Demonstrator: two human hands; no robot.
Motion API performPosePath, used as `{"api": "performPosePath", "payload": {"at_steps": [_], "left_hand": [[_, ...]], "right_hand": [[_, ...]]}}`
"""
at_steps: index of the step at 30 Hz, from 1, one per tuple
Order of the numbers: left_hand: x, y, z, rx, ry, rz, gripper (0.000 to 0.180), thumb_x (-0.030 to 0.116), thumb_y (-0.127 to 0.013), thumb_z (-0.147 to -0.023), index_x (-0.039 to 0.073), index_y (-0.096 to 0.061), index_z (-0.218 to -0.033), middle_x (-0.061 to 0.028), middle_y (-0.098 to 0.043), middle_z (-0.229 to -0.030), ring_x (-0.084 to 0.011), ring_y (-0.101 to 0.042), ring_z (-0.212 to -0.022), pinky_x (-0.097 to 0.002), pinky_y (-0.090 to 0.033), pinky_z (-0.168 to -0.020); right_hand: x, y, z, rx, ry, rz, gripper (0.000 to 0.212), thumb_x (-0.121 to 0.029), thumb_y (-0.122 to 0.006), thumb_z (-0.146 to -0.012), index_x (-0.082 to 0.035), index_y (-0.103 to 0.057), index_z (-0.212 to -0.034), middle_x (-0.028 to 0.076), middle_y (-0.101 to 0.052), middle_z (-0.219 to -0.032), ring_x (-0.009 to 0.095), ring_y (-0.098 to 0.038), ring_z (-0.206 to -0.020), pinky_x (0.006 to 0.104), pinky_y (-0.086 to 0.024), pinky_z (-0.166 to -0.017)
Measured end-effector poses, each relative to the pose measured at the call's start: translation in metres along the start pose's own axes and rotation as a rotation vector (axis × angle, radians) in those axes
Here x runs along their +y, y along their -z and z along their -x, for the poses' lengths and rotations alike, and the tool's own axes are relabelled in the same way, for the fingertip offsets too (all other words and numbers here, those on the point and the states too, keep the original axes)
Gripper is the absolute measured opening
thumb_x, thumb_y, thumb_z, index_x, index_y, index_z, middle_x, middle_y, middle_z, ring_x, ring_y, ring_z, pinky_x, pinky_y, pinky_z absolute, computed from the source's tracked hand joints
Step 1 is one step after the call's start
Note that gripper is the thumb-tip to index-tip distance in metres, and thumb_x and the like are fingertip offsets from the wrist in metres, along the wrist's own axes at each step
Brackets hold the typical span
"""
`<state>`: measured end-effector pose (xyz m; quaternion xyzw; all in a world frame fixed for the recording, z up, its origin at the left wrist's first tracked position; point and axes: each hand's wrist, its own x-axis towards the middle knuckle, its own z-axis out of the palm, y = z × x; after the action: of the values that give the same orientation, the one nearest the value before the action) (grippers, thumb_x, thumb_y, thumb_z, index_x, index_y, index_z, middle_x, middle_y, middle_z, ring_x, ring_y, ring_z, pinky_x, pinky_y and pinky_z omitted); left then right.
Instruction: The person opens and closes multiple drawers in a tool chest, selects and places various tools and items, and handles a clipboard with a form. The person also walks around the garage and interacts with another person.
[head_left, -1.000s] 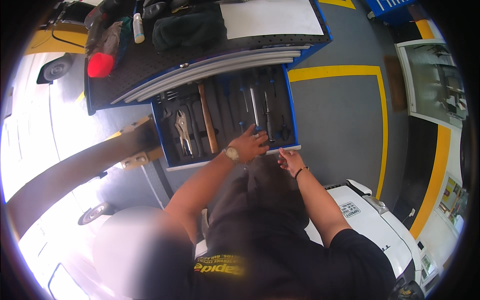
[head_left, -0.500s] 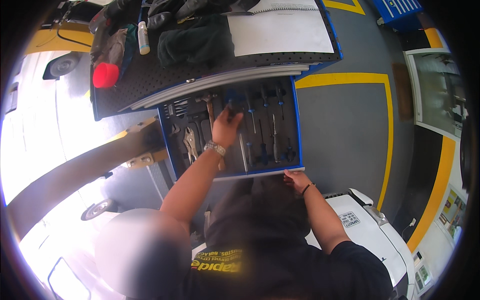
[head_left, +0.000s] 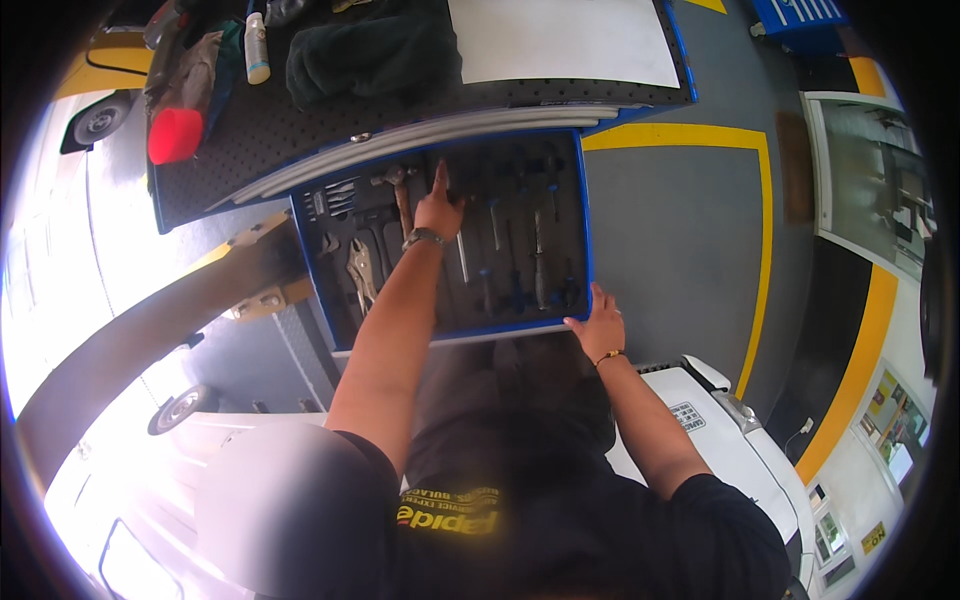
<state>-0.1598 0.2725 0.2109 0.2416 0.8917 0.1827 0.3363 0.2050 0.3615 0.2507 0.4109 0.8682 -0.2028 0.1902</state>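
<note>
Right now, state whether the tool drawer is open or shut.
Open: the tool drawer juts out from the cabinet, its tools showing.

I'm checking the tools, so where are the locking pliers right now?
In the head view, the locking pliers lie in the left part of the open drawer, just left of the left forearm.

Locking pliers left in tool drawer, screwdrivers right, hammer (further back) between them, cloth and bottle behind on cabinet top
</note>
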Motion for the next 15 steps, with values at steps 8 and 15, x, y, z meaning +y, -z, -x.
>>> {"api": "performPosePath", "payload": {"at_steps": [8,15], "left_hand": [[0.002,0.004,-0.004,-0.104,0.075,-0.005,0.090,0.025,-0.064,-0.090,0.024,-0.001,-0.155,-0.0161,-0.064,-0.121,-0.0403,-0.062,-0.107,-0.0483,-0.049,-0.092],[0.077,0.072,0.071,0.176,-0.232,0.058,0.052,0.022,-0.066,-0.088,0.013,-0.047,-0.136,-0.0166,-0.066,-0.107,-0.0371,-0.064,-0.098,-0.0451,-0.051,-0.087]], "right_hand": [[-0.001,0.000,-0.016,-0.108,-0.039,0.067,0.085,-0.029,-0.069,-0.085,-0.006,-0.021,-0.151,0.019,-0.054,-0.120,0.037,-0.061,-0.102,0.0438,-0.051,-0.087],[0.011,0.010,-0.019,-0.177,0.019,0.144,0.077,-0.024,-0.064,-0.086,-0.009,-0.024,-0.150,0.020,-0.055,-0.119,0.038,-0.061,-0.100,0.0463,-0.051,-0.088]]}}
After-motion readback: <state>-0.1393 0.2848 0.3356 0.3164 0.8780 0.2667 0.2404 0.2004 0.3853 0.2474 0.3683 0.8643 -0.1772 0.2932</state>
